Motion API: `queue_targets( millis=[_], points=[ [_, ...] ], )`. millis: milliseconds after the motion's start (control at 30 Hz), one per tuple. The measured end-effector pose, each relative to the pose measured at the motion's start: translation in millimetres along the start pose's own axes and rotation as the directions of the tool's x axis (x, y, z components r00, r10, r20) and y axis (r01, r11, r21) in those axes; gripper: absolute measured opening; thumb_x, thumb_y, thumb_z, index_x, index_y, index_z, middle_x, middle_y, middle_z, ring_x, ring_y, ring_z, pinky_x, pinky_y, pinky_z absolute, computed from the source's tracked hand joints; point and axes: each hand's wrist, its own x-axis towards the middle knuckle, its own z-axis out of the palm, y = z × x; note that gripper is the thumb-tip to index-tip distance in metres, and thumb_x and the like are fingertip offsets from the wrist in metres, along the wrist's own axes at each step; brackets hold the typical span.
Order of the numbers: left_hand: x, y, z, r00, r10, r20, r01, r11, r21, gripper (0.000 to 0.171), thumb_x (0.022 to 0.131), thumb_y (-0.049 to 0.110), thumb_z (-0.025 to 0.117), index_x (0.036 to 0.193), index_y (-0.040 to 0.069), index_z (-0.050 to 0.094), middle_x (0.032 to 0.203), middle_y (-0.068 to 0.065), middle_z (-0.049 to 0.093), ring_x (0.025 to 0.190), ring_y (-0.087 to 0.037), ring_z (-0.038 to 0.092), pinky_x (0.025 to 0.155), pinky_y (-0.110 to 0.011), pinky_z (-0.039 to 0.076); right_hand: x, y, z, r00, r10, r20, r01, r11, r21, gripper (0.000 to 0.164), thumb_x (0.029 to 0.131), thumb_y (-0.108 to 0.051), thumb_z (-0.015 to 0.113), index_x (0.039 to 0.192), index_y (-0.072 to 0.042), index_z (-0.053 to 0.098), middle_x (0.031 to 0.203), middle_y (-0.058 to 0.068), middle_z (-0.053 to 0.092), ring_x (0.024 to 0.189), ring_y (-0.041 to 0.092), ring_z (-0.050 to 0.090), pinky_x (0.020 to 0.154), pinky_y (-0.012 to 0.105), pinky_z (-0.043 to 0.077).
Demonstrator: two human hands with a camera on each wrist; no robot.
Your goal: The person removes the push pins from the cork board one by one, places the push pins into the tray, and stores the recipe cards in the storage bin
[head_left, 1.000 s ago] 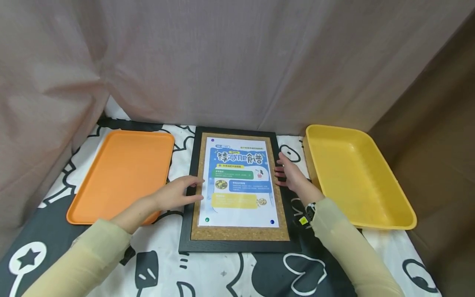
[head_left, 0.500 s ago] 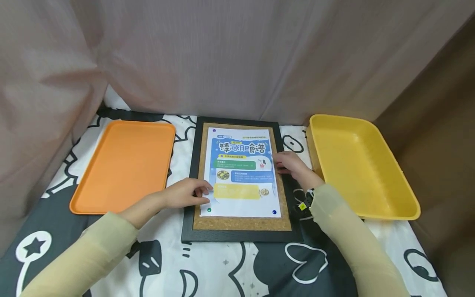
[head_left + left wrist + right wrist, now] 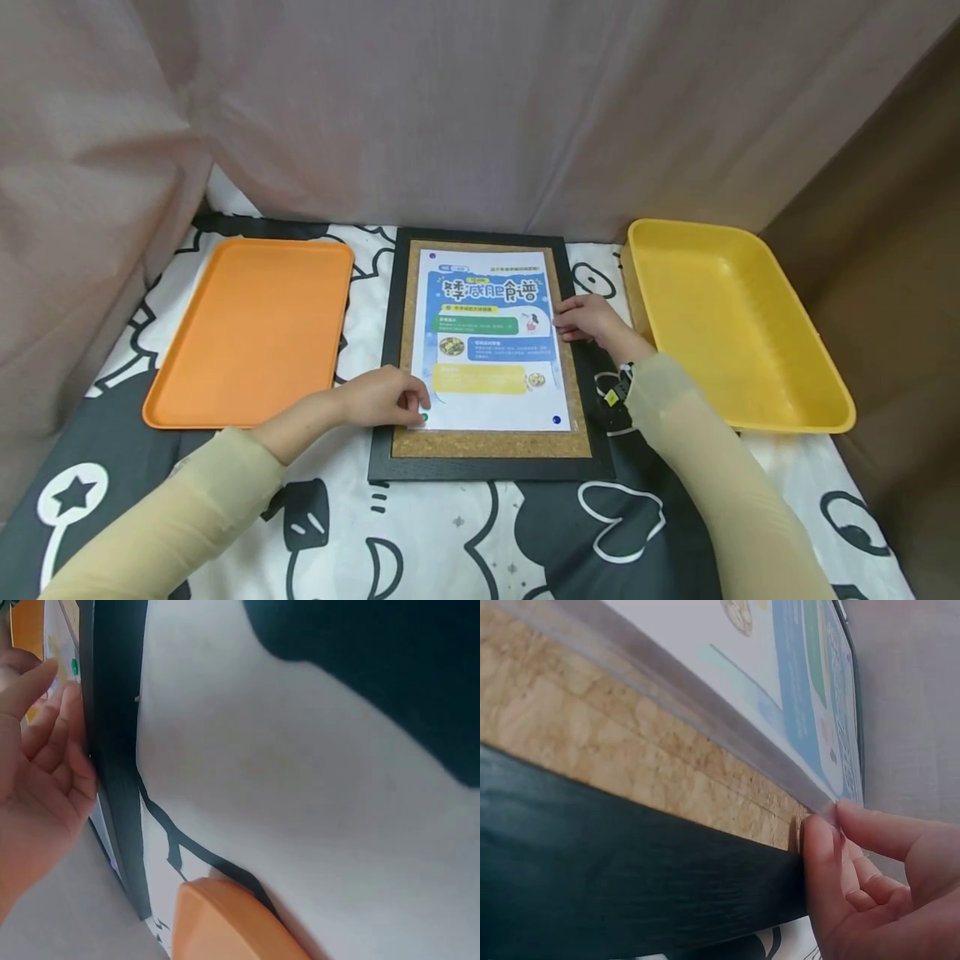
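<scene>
A printed poster sheet [image 3: 491,408] lies on a black-framed cork board [image 3: 487,446]. My right hand [image 3: 596,321] pinches the sheet's right edge between thumb and fingers; in the right wrist view the edge stands slightly off the cork beside the fingertips [image 3: 821,825]. At the sheet's lower left corner is a green push pin [image 3: 425,417], with the thumb and curved fingers of my left hand [image 3: 382,398] right beside it. The left wrist view shows the green push pin [image 3: 75,667] close past the thumb tip, not between the fingers.
A purple pin [image 3: 432,256] sits at the sheet's upper left and a blue pin [image 3: 557,420] at its lower right. An orange tray [image 3: 255,325] lies left of the board, a deep yellow tray [image 3: 735,325] right of it. Behind hangs a grey-brown curtain [image 3: 480,108].
My left hand has moved in from the frame's left side to the green pin. My right hand has gone from open fingers over the frame to pinching the sheet's right edge.
</scene>
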Motion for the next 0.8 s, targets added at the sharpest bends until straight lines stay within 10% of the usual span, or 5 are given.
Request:
queue_targets(
  millis=[800],
  points=[
    [12.6, 11.9, 1.9, 0.981, -0.192, 0.033, 0.190, 0.979, 0.071, 0.012, 0.084, 0.015, 0.068, 0.075, 0.014, 0.061, 0.061, 0.004, 0.048, 0.062, -0.010, 0.045, 0.059, -0.022, 0.033, -1, -1, -1, 1.000, -0.007, 0.012, 0.007, 1.000, -0.028, 0.041, 0.093, -0.015, 0.057, 0.130, -0.001, 0.048, 0.114, 0.017, 0.057, 0.073, 0.010, 0.060, 0.067, 0.019, 0.053]
  ],
)
